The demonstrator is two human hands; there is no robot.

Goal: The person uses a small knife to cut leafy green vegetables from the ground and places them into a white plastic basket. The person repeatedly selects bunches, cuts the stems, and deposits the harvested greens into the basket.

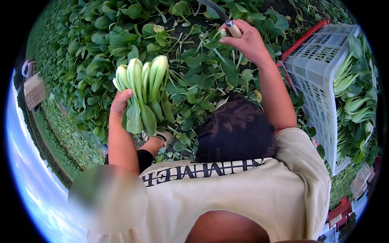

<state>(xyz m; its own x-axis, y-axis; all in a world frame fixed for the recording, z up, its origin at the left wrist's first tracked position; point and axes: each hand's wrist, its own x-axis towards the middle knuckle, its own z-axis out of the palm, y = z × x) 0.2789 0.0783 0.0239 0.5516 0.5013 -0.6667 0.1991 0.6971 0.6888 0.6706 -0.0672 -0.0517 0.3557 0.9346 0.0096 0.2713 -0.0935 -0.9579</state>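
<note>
My left hand [120, 101] grips a bunch of bok choy [146, 88], its pale stem bases up and its leaves hanging down. Around the wooden handle [234, 30] of a sickle my right hand [247, 42] is closed. The sickle's curved dark blade [214, 7] points away from me and runs out at the top of the view. A small pale green stalk [223, 33] shows by the right thumb; whether it is held I cannot tell. Low loose leaves and cut stems [194, 60] cover the soil beneath both hands.
A white plastic crate [316, 70] with a red strap [304, 39] lies on its side at the right, holding harvested bok choy [355, 106]. Dense growing greens [91, 57] fill the left. My shoe [164, 138] and dark-clothed knee [235, 130] are below.
</note>
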